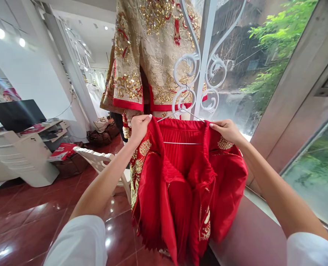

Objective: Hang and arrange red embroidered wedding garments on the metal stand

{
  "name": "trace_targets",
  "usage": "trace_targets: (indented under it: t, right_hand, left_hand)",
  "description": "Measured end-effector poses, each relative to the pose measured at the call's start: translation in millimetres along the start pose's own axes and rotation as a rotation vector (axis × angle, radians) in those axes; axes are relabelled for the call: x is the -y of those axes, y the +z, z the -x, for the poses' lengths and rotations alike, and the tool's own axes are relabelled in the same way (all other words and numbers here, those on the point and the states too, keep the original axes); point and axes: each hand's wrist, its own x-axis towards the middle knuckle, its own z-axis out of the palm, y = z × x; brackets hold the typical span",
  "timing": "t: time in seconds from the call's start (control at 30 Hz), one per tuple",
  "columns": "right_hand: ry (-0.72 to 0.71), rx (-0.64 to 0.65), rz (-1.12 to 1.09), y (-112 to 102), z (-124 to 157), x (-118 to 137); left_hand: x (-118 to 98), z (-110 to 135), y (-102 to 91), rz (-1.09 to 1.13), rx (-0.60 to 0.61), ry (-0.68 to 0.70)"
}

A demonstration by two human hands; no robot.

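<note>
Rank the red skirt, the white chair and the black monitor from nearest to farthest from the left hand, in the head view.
1. red skirt, pinched by the left hand.
2. white chair, below left.
3. black monitor, far left.

The skirt [186,177] is bright red, finely pleated down its middle, with gold embroidered motifs on the side panels and a satin sheen on the turned-out lining. Its hanger [180,143] is pale silver wire. The jacket [149,55] above is beige-gold brocade, thick with gold sequins and red tassels, its cuff and hem edged in red bands. The scrollwork [193,59] is white. The floor tiles [27,214] are glossy dark red. The chair [97,159] and bench [33,162] are white, the monitor [16,114] black, the sleeves [80,240] white, and the foliage [280,40] outside green.
</note>
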Motion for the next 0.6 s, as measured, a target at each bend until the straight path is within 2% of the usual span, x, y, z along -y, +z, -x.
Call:
trace_targets:
  t: [0.13,0.23,0.4,0.5,0.6]
  right_hand:
    - [0.006,-0.025,-0.035,0.8,-0.4,-0.6]
    - [0.013,-0.003,-0.05,0.6,-0.7,-1.5]
    - [0.024,0.029,-0.078,-0.7,1.3,-1.4]
    - [0.018,0.049,-0.071,-2.0,3.5,1.4]
    - [0.016,0.067,-0.071,-4.0,5.3,6.1]
  left_hand:
    - [-2.2,-4.3,6.1,0.118,-0.021,-0.083]
    - [1.2,-9.6,2.7,0.186,0.034,-0.14]
    - [9.3,-9.8,-9.9,0.294,0.159,-0.134]
    - [13.5,-7.2,-10.5,0.37,0.14,-0.117]
    - [15.5,-13.2,-7.0,0.411,0.161,-0.185]
